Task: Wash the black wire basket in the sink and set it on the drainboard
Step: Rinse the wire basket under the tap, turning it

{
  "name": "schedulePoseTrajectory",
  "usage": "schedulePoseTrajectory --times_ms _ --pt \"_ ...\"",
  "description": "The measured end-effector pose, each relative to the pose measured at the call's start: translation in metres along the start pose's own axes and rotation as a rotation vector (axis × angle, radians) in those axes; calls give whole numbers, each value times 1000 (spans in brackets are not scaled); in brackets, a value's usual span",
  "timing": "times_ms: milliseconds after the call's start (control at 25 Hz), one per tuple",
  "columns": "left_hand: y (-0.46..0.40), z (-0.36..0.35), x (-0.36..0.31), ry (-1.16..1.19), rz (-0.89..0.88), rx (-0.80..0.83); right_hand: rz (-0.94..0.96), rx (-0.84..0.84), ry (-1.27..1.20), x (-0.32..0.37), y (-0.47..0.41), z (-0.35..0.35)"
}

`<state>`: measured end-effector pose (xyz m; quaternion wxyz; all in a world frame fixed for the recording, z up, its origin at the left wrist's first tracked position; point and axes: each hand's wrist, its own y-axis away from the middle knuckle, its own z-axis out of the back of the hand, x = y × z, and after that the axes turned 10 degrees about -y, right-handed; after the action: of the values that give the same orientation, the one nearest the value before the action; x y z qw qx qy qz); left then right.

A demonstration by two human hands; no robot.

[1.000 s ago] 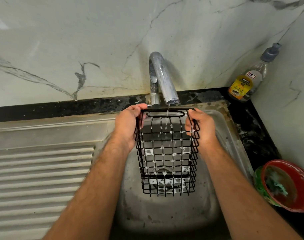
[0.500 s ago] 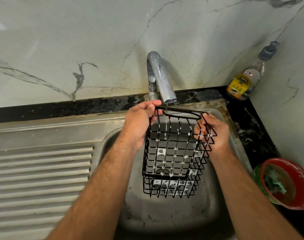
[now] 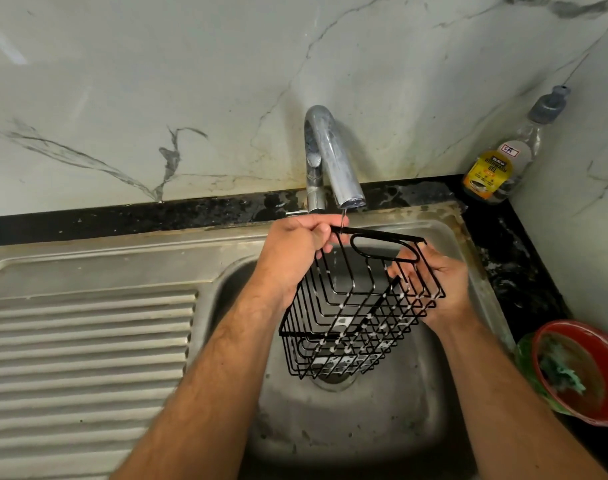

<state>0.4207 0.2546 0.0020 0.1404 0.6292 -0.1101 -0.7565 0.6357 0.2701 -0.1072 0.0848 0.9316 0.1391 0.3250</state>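
Observation:
The black wire basket (image 3: 354, 306) hangs tilted over the steel sink (image 3: 347, 427), flecked with white suds. My left hand (image 3: 292, 258) grips its upper left corner, just under the chrome tap (image 3: 330, 161). A thin trickle of water falls from the spout onto that corner. My right hand (image 3: 437, 282) holds the basket's right side, fingers curled through the wires. The ribbed drainboard (image 3: 84, 358) lies to the left of the basin.
A dish gel bottle (image 3: 503, 161) stands in the back right corner on the black counter (image 3: 510, 258). A red bowl (image 3: 582, 372) with a green scrubber in it sits at the right edge. A marble wall rises behind the tap.
The basket has turned and tilted, its right side dropping lower and its open side swinging into view. Both hands kept their hold and shifted slightly right.

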Motion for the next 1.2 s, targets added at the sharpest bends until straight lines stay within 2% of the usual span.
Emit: schedulePoseTrajectory --times_ms 400,560,640,760,840,1040,1120,1200 --pt "13 9 15 146 -102 41 41 67 -1 13 -2 -11" --pt "7 5 9 130 -122 57 26 -34 -87 9 2 -12" --pt "5 8 6 64 -124 76 19 -34 -143 7 5 -11" --pt "3 20 11 -231 -69 222 0 -25 -174 1 9 -5" --pt "6 21 16 -309 -11 262 -7 -62 -196 -1 12 -3" --pt "9 17 15 -221 95 88 -83 -270 -165 -7 11 -11" --pt "10 20 18 -192 126 77 -118 -330 0 -1 9 -13" --pt "13 24 21 -192 154 54 -129 -294 161 7 10 -18"
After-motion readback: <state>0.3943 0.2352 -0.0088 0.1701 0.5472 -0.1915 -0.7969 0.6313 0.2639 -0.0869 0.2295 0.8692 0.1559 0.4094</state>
